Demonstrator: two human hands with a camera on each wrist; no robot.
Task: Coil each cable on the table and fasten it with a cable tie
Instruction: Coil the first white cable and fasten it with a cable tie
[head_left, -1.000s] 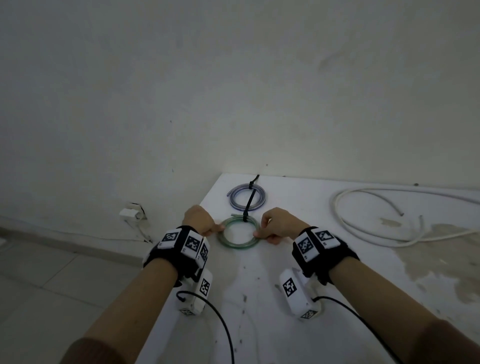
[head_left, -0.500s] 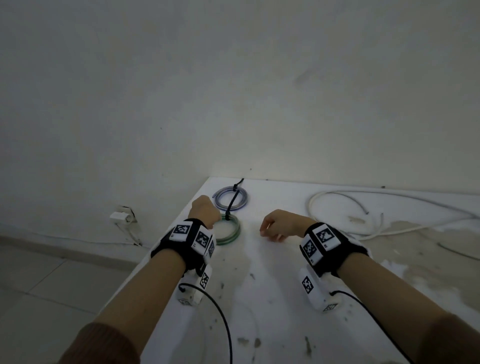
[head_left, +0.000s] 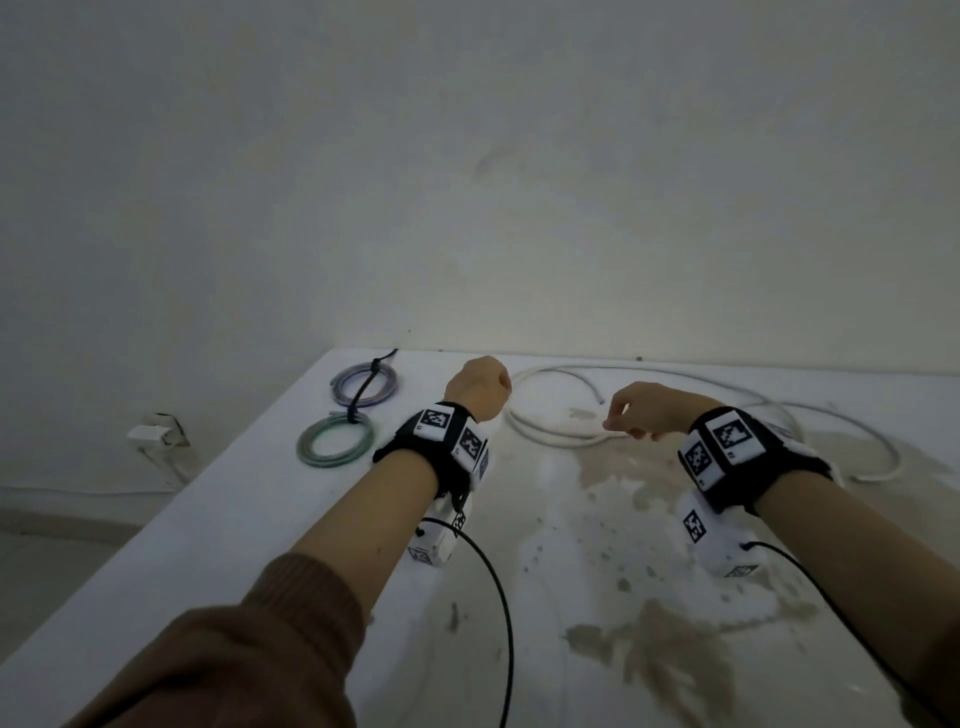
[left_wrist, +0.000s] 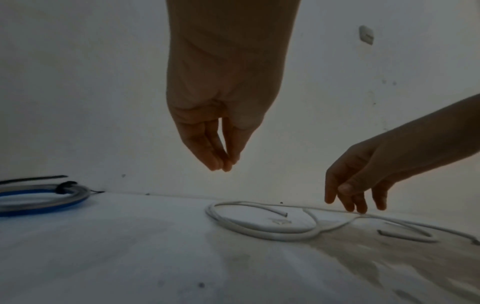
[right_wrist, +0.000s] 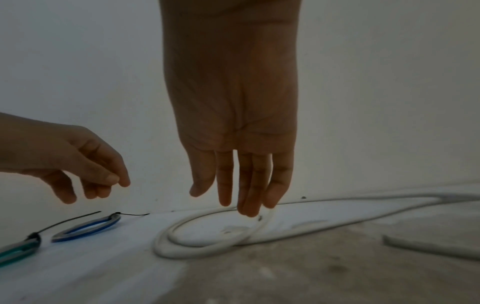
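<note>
A loose white cable (head_left: 550, 441) (left_wrist: 272, 235) (right_wrist: 187, 254) lies in a slack loop at the back of the table. My right hand (head_left: 623, 421) (right_wrist: 246, 203) hangs over it, fingers straight down, tips at the loop; I cannot tell if they touch. My left hand (head_left: 478, 384) (left_wrist: 223, 164) hovers over the loop's left side, fingers drooping with the thumb at the fingertips, holding nothing. To the left lie a green coil (head_left: 335, 441) (right_wrist: 15, 251) and a blue-purple coil (head_left: 366, 384) (left_wrist: 39, 197) (right_wrist: 85, 228), each bound with a black cable tie.
The white table (head_left: 260, 519) has worn brown patches in its middle and right. Its left edge drops to the floor, with a wall socket (head_left: 156, 431) beyond. The back edge meets the wall. A short white cable piece (right_wrist: 428, 248) lies to the right.
Both hands have let go of the green coil and moved right to the white cable. The green coil now lies beside the blue-purple one. The head view has turned right.
</note>
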